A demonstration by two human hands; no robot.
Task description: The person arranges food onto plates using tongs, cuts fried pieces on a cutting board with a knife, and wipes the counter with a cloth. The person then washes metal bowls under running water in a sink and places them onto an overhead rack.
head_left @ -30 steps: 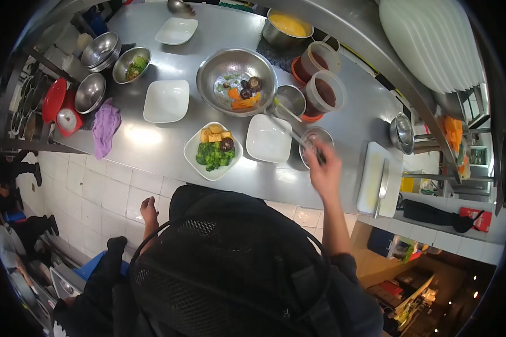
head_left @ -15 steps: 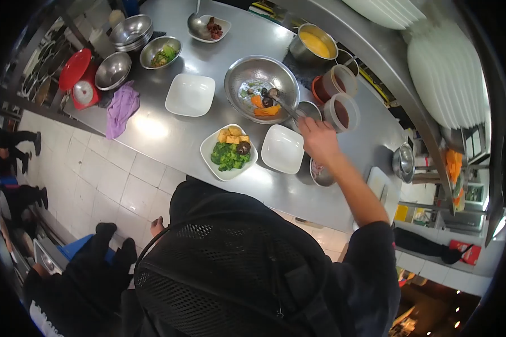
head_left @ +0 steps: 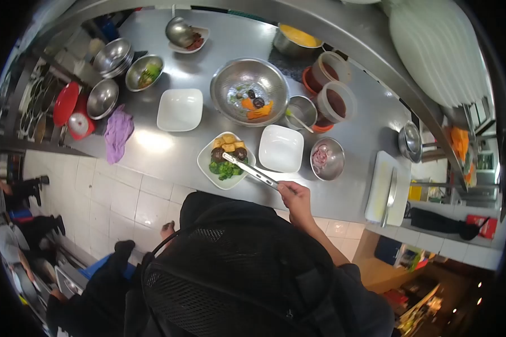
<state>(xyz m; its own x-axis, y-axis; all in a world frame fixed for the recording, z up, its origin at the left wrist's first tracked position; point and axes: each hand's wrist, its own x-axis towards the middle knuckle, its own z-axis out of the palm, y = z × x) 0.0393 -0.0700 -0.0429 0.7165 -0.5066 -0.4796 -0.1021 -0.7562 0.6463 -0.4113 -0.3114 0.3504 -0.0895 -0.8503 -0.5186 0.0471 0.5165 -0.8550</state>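
Note:
My right hand (head_left: 297,202) is closed round the handle of metal tongs (head_left: 260,176). The tips of the tongs reach over a square white bowl (head_left: 221,182) at the table's front edge. In that bowl lie broccoli (head_left: 226,169), fried tofu cubes (head_left: 228,141) and two dark mushrooms (head_left: 217,154). Behind it, a large perforated steel bowl (head_left: 226,101) holds orange slices (head_left: 257,109) and a few more mushrooms (head_left: 258,103). Only part of my left hand (head_left: 167,229) shows, low beside the black headwear; its fingers are too hidden to judge.
White bowls (head_left: 180,110) (head_left: 281,149) flank the food bowl. To the right are a bowl of sliced onion (head_left: 321,157), sauce tubs (head_left: 335,102) and a knife (head_left: 392,191) on a cutting board (head_left: 379,185). A purple cloth (head_left: 118,135) lies left. Another person's dark-clothed legs (head_left: 104,275) are at lower left.
My right hand and the tongs have moved from the perforated bowl to the food bowl in front. A second mushroom now lies there. The camera view has shifted.

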